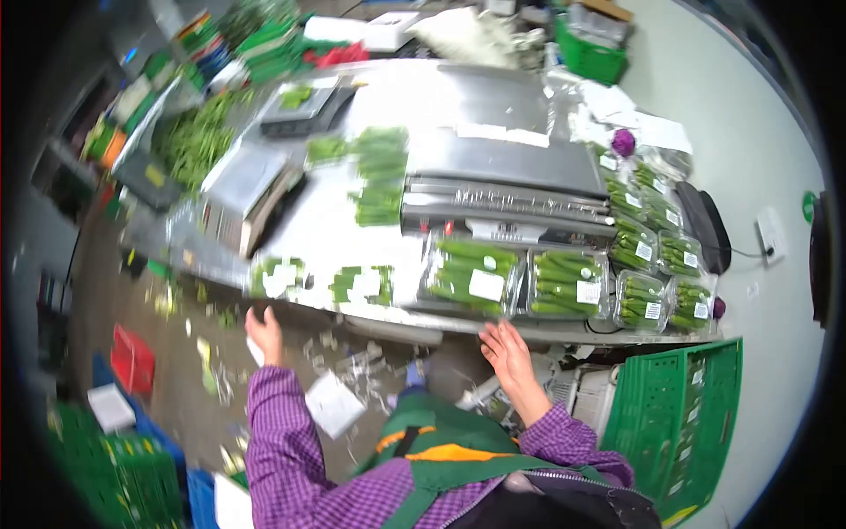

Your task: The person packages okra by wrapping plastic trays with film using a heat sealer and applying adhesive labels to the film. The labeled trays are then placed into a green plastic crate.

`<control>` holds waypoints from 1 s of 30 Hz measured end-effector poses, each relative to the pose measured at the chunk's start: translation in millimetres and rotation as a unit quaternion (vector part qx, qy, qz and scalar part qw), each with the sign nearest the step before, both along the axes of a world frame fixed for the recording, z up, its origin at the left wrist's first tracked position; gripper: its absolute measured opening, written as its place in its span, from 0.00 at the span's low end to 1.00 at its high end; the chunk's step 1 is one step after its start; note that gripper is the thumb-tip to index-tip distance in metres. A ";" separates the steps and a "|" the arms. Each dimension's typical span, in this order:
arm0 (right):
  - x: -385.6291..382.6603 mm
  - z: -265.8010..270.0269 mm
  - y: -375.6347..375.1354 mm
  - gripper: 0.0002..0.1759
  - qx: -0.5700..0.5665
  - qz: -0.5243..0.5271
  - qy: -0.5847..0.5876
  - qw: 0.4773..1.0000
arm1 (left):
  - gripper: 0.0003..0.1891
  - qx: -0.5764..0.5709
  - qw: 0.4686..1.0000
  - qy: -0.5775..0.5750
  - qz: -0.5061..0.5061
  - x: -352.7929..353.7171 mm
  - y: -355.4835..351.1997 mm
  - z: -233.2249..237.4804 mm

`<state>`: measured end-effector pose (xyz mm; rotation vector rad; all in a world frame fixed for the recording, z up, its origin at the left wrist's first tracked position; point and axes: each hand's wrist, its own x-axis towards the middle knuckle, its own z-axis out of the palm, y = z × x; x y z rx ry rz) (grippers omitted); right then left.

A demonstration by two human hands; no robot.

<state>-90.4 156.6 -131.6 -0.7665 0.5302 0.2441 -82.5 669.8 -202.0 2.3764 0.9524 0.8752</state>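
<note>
My left hand (264, 333) is in the air just below the table's front edge, fingers apart and holding nothing. Nearest to it lies a small labelled pack of greens (279, 277). My right hand (507, 351) is also raised before the edge, fingers stretched out, with nothing in it. Above it on the table are two larger packs of green vegetables, one (467, 275) left of the other (567, 284). Between the hands' positions, another small bundle with a label (363, 285) rests along the edge. Behind the packs stands a long metal sealing machine (507, 198).
Loose green bundles (381, 172) lie left of the machine. Two scales (247, 194) stand at the left, near a heap of greens (198, 137). Several labelled packs (641, 300) fill the right end. Green crates (674, 423) stand at lower right; a red basket (134, 360) is on the littered floor.
</note>
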 end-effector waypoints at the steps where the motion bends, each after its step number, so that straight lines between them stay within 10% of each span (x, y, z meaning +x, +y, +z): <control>1: 7.1 -0.2 6.5 0.20 0.002 -0.023 0.003 1.000 | 0.30 0.036 0.999 -0.004 0.001 19.2 24.3 6.2; 6: 23.0 -2.3 26.8 0.18 0.018 -0.116 0.029 0.993 | 0.37 -0.076 0.967 0.230 -0.075 94.0 118.4 2.6; 16: 39.8 -24.0 43.7 0.09 0.112 -0.171 0.077 0.976 | 0.35 0.004 0.874 0.486 -0.030 132.4 81.8 66.9; 20: 34.9 -4.3 59.8 0.17 0.026 -0.187 0.057 0.980 | 0.30 -0.128 0.938 0.262 -0.187 159.7 164.2 -17.5; 24: 36.9 -7.7 63.9 0.15 0.074 -0.177 0.017 0.981 | 0.24 -0.606 0.740 0.178 -0.232 137.5 106.5 48.0; 30: 16.7 19.5 56.3 0.15 0.030 -0.136 -0.017 0.990 | 0.24 -0.635 0.697 0.168 -0.287 116.2 126.3 67.5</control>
